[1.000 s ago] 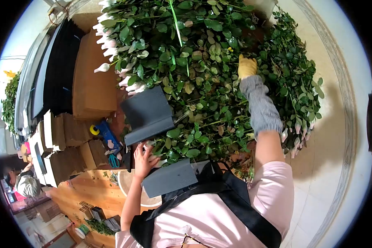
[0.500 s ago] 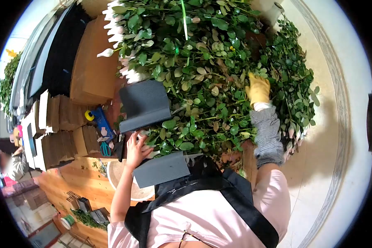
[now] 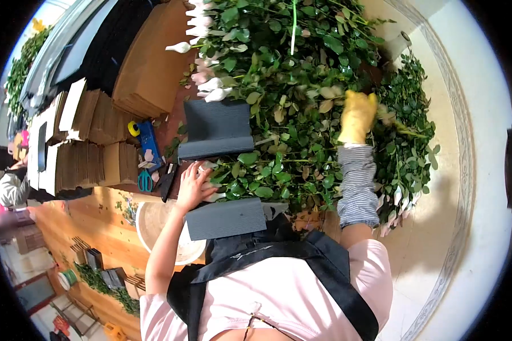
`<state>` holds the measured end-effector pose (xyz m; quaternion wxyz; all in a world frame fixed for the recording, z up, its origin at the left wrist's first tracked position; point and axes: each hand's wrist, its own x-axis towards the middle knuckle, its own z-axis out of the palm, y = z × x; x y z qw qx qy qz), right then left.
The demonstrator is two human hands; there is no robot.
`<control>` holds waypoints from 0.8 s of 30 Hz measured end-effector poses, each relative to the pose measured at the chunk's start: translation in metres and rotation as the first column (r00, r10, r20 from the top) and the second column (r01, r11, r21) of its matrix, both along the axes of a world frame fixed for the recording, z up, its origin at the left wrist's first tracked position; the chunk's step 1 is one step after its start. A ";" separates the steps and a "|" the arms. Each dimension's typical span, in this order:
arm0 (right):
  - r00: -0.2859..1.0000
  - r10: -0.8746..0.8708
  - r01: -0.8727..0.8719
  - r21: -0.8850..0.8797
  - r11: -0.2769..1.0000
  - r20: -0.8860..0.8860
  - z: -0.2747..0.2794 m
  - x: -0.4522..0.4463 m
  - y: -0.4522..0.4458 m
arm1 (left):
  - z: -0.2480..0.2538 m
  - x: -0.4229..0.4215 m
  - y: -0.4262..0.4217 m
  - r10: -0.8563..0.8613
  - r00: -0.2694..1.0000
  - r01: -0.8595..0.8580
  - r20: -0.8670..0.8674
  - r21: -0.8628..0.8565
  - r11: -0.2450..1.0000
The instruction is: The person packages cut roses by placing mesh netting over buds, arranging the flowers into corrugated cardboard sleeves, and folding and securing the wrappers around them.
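Note:
My bare left hand (image 3: 193,186) lies with spread fingers on white rose heads (image 3: 210,166) at the table's near edge, between two grey corrugated sheets, an upper one (image 3: 218,128) and a lower one (image 3: 226,220). My right hand (image 3: 357,117), in a yellow glove with a grey striped sleeve, has its fingers closed at the stem side of the large rose pile (image 3: 290,102); a leafy stem shows blurred beside it, and what the fingers hold is hidden. Wrapped pale rose heads (image 3: 215,91) line the pile's left side.
Left on the table are cardboard stacks (image 3: 77,165), a blue tape dispenser (image 3: 148,139) and teal scissors (image 3: 145,181). A round white tub (image 3: 153,224) stands below the edge. More roses (image 3: 407,142) lie at the right. A person (image 3: 11,187) is at far left.
My right hand has moved down and back from among the leaves, and its fingers are now closed. My left hand stays beside the rose heads. The whole view has shifted and turned.

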<state>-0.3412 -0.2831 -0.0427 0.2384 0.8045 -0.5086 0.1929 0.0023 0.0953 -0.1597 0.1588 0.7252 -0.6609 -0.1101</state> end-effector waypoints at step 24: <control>0.908 0.382 -0.414 0.518 0.749 0.174 -0.056 0.002 0.192 | -0.019 0.008 0.006 0.070 0.973 -0.087 -0.221 -0.067 0.994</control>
